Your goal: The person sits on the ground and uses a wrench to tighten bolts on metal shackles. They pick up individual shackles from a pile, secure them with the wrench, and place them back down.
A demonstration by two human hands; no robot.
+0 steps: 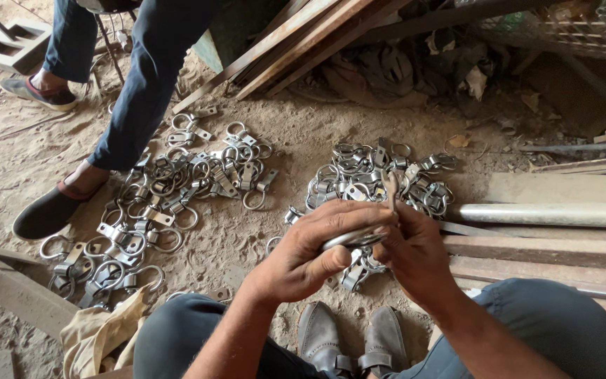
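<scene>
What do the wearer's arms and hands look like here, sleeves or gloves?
Both bare. The left hand and right hand have no gloves, rings or watch in view. Both forearms are uncovered right down to the bottom edge of the frame, so no sleeve shows. No cables or markings.

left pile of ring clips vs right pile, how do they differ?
The left pile is sprawling, strung out toward the other person's shoe; the right pile is compact and heaped. The right pile lies just beyond both hands; the left pile lies apart. Both are grey metal on dirt.
</scene>
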